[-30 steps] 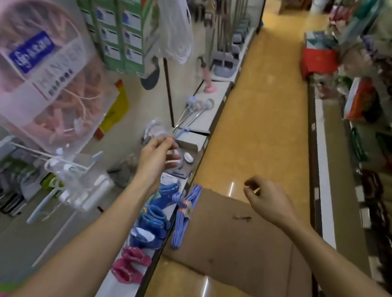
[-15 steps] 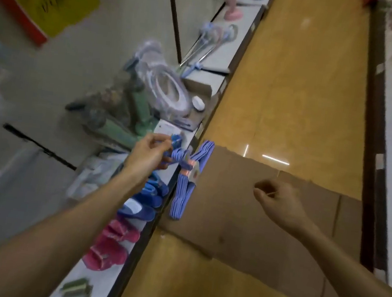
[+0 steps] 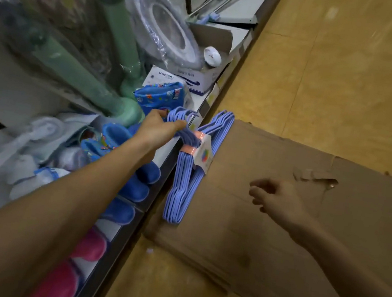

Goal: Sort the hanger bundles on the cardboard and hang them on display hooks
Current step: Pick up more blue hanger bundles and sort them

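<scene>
A bundle of light blue hangers point(image 3: 185, 182), tied with an orange band and a paper tag, lies at the left edge of the flat cardboard point(image 3: 292, 225) on the floor. My left hand point(image 3: 160, 128) grips the bundle's hooks at the top, thumb and fingers curled round them. My right hand point(image 3: 276, 197) hovers over the cardboard to the right of the bundle, fingers loosely curled and holding nothing.
A low white shelf point(image 3: 171, 152) runs along the left with blue slippers point(image 3: 133, 190), pink slippers point(image 3: 72, 269), a white box point(image 3: 187, 80), green pipes point(image 3: 120, 37) and a wrapped toilet seat point(image 3: 166, 28). Yellow floor point(image 3: 338, 80) lies beyond the cardboard.
My view dropped from the wall display down to the floor. My left hand came down from the hooks and took hold of the blue hanger bundle. My right hand stayed over the cardboard.
</scene>
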